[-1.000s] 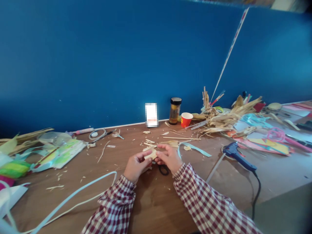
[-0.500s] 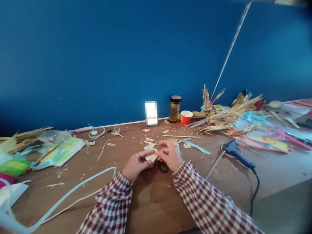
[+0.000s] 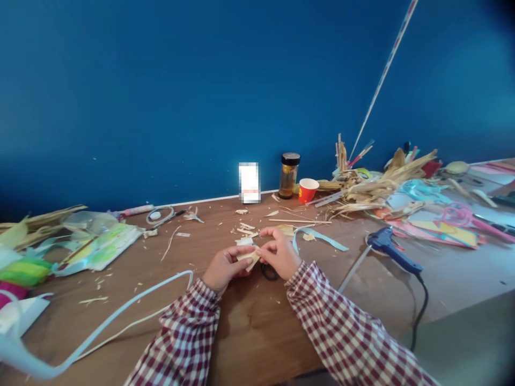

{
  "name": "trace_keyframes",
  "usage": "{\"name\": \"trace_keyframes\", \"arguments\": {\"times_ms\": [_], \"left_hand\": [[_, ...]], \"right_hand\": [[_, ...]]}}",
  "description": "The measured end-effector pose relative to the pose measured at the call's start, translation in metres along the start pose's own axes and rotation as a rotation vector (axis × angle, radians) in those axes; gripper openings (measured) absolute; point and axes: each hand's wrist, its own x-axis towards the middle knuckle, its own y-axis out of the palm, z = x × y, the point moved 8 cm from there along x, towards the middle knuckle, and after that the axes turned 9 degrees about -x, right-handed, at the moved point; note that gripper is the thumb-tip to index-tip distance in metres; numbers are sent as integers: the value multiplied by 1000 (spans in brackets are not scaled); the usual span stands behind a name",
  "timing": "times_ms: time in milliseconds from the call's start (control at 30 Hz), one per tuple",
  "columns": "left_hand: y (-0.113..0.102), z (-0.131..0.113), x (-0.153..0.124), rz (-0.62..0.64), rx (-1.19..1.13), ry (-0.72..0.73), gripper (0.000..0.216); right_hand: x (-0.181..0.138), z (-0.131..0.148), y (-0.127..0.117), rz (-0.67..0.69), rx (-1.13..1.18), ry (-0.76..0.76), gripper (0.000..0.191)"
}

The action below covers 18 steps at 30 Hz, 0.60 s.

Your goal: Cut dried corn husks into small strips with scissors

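Observation:
Between both hands is a small pale piece of corn husk (image 3: 250, 259), held just above the table. My left hand (image 3: 225, 268) is closed, pinching its left side between thumb and fingers. At its right edge, my right hand (image 3: 281, 256) pinches with thumb and index finger, the other fingers curled. A black loop (image 3: 269, 272), which looks like a scissors handle, lies under my right hand; the rest of it is hidden. Pale husk scraps (image 3: 246, 231) lie just beyond the fingers, beside a light blue ribbon (image 3: 322, 239).
A blue glue gun (image 3: 396, 252) with a cord lies at the right. Behind stand a lidded jar (image 3: 288, 177) and a red paper cup (image 3: 308, 192). Dried husks (image 3: 362, 195) pile up right of them. A white curved stand (image 3: 120, 306) crosses the left front.
The pale husk piece has tilted slightly between the fingers. Both hands keep their pinch in nearly the same place. The view has shifted a little.

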Motion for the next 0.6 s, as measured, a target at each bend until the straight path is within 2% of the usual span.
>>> {"name": "trace_keyframes", "arguments": {"times_ms": [200,367,600], "left_hand": [[-5,2,4,-27,20,34,49],[-7,0,5,-36,41,66,53],[-7,-3,2,-90,11,70,59]], "right_hand": [[1,-4,2,13,58,49,34],[4,-13,7,37,197,124,32],[2,-15,10,91,238,102,46]]}}
